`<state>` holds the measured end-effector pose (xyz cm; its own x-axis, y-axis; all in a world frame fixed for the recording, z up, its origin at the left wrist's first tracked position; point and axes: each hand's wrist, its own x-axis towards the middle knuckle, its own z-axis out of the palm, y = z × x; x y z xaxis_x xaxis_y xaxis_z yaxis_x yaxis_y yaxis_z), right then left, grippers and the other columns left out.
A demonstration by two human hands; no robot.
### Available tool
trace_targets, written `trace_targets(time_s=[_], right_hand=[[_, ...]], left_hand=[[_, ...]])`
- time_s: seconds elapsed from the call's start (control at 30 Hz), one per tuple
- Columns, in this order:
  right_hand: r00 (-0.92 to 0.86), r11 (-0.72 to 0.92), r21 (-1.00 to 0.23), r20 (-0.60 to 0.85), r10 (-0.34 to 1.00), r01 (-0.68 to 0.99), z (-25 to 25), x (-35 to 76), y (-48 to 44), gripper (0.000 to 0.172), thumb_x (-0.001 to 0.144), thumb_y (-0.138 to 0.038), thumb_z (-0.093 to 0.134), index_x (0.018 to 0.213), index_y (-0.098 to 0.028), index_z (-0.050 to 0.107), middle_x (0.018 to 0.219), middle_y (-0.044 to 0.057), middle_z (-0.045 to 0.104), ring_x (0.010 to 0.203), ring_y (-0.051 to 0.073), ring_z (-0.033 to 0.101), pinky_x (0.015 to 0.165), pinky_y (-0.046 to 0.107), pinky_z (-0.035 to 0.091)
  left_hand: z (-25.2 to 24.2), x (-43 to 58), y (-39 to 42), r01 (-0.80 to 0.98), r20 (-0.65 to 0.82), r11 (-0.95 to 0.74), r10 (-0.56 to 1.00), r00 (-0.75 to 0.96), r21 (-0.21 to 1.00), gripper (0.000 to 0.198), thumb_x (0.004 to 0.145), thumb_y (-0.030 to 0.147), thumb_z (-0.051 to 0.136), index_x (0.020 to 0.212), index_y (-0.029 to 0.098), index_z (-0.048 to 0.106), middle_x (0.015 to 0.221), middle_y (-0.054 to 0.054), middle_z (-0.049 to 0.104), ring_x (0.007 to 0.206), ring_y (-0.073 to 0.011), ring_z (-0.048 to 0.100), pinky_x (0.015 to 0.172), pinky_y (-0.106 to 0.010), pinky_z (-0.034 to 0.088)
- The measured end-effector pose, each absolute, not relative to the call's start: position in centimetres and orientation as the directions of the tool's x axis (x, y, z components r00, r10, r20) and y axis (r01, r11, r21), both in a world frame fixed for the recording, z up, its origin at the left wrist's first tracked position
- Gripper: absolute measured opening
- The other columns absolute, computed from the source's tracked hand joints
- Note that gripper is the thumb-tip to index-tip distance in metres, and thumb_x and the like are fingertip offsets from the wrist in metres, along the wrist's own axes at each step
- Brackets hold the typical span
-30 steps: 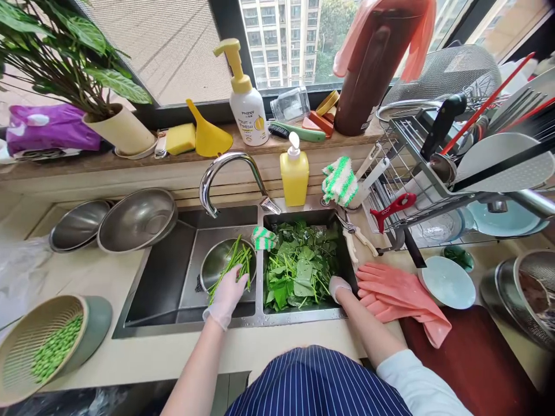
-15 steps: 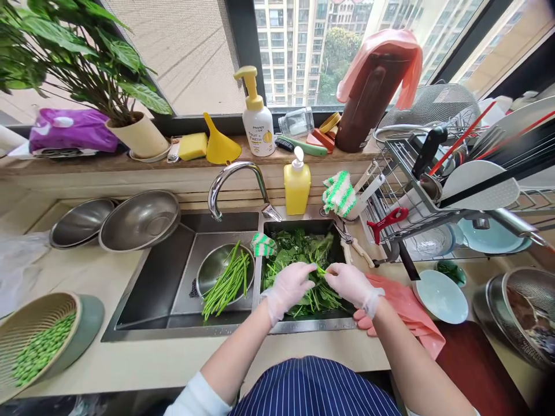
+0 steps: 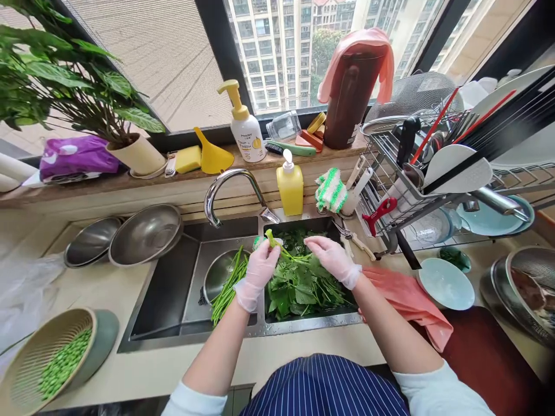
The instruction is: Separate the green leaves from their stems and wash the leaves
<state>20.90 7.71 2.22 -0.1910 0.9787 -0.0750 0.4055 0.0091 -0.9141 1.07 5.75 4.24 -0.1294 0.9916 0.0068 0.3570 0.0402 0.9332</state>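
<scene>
Both hands wear thin clear gloves and work over the right sink basin [image 3: 303,315], which is full of leafy greens [image 3: 303,283]. My left hand [image 3: 259,271] is closed on a green stem whose cut end sticks up past the fingers. My right hand [image 3: 333,259] pinches the leafy part of the same stem, about a hand's width to the right. In the left basin a steel bowl [image 3: 215,276] holds a bundle of stripped green stems [image 3: 229,283], just left of my left hand.
The faucet [image 3: 229,188] arches over the divider. Two steel bowls [image 3: 146,234] and a colander of green beans [image 3: 56,361] are on the left counter. Scissors [image 3: 353,240], pink rubber gloves [image 3: 410,300], a pale plate [image 3: 446,284] and a loaded dish rack [image 3: 433,173] stand right.
My left hand left the stem bowl and joined the right over the greens. Both hands have since lifted a stem and drawn apart along it.
</scene>
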Motion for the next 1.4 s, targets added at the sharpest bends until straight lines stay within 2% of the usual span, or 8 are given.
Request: trace_targets(time_s=[0.17, 0.43, 0.77, 1.03, 1.1, 1.2, 1.3, 1.4], right_hand=[[-0.352, 0.026, -0.94, -0.102, 0.93, 0.34, 0.8, 18.8, 8.6, 0.029, 0.086, -0.037, 0.047, 0.101, -0.022, 0.068, 0.103, 0.003, 0.067, 0.096, 0.017, 0.06, 0.091, 0.031, 0.043], [-0.578, 0.005, -0.958, -0.169, 0.798, 0.287, -1.6, 19.5, 8.5, 0.03, 0.076, -0.036, 0.06, 0.102, -0.023, 0.068, 0.1, 0.001, 0.067, 0.091, 0.017, 0.061, 0.084, 0.03, 0.045], [-0.458, -0.069, -0.963, -0.187, 0.869, 0.262, -2.5, 19.0, 6.6, 0.026, 0.076, -0.041, 0.06, 0.081, -0.018, 0.07, 0.08, 0.002, 0.067, 0.074, 0.015, 0.059, 0.069, 0.026, 0.045], [-0.113, -0.156, -0.925, -0.206, 0.972, 0.346, -4.7, 22.3, 6.0, 0.026, 0.076, -0.042, 0.058, 0.08, -0.017, 0.066, 0.082, 0.004, 0.066, 0.077, 0.017, 0.06, 0.073, 0.029, 0.045], [-0.105, -0.088, -0.907, -0.144, 0.984, 0.411, -3.9, 21.6, 6.2, 0.024, 0.078, -0.04, 0.056, 0.082, -0.018, 0.065, 0.081, 0.003, 0.066, 0.075, 0.017, 0.06, 0.072, 0.029, 0.046], [-0.229, 0.201, -0.877, 0.108, 0.968, 0.436, -0.2, 18.0, 6.4, 0.017, 0.083, -0.033, 0.053, 0.085, -0.02, 0.064, 0.082, 0.003, 0.066, 0.075, 0.016, 0.06, 0.072, 0.029, 0.047], [-0.37, 0.563, -0.712, 0.432, 0.822, 0.42, 3.8, 12.4, 7.1, 0.014, 0.086, -0.024, 0.05, 0.085, -0.021, 0.064, 0.086, 0.004, 0.067, 0.082, 0.017, 0.059, 0.08, 0.03, 0.045], [-0.549, 0.719, -0.546, 0.474, 0.688, 0.429, 5.3, 6.0, 9.6, 0.018, 0.088, -0.017, 0.046, 0.089, -0.021, 0.064, 0.088, 0.004, 0.066, 0.089, 0.017, 0.058, 0.086, 0.031, 0.042]], left_hand=[[5.0, 1.3, 5.3, 0.228, -0.079, 0.106, 0.989, -0.124, 0.968, 0.02, 0.076, 0.032, 0.062, 0.087, 0.018, 0.069, 0.078, -0.002, 0.066, 0.067, -0.0149, 0.058, 0.064, -0.023, 0.045], [5.2, 0.6, 4.8, 0.235, 0.075, -0.082, 0.996, 0.04, 0.968, 0.019, 0.082, 0.031, 0.055, 0.082, 0.018, 0.07, 0.092, -0.007, 0.067, 0.089, -0.0201, 0.059, 0.088, -0.032, 0.043], [5.1, -0.6, 2.7, 0.156, 0.132, -0.157, 0.979, 0.157, 0.975, 0.018, 0.085, 0.027, 0.055, 0.089, 0.017, 0.068, 0.095, -0.007, 0.066, 0.095, -0.0204, 0.06, 0.094, -0.035, 0.043], [2.6, -1.7, -0.6, 0.187, -0.001, -0.039, 0.979, 0.206, 0.982, 0.02, 0.085, 0.028, 0.055, 0.096, 0.017, 0.067, 0.1, -0.008, 0.067, 0.096, -0.0196, 0.061, 0.093, -0.034, 0.046], [0.4, -1.6, -2.1, 0.191, -0.058, 0.012, 0.97, 0.236, 0.982, 0.02, 0.085, 0.029, 0.055, 0.096, 0.017, 0.067, 0.1, -0.008, 0.068, 0.095, -0.0186, 0.061, 0.091, -0.032, 0.046], [-2.6, -1.4, -4.4, 0.237, -0.094, 0.031, 0.962, 0.257, 0.971, 0.019, 0.086, 0.026, 0.053, 0.095, 0.018, 0.067, 0.097, -0.007, 0.068, 0.093, -0.0176, 0.061, 0.089, -0.03, 0.046], [-4.3, -1.4, -6.1, 0.259, -0.118, 0.055, 0.965, 0.234, 0.964, 0.019, 0.085, 0.023, 0.052, 0.093, 0.018, 0.068, 0.095, -0.007, 0.068, 0.092, -0.0179, 0.061, 0.088, -0.029, 0.045], [-4.9, -1.8, -6.9, 0.231, -0.137, 0.095, 0.976, 0.171, 0.968, 0.018, 0.084, 0.021, 0.052, 0.091, 0.018, 0.068, 0.094, -0.007, 0.068, 0.091, -0.0182, 0.061, 0.086, -0.029, 0.045]])
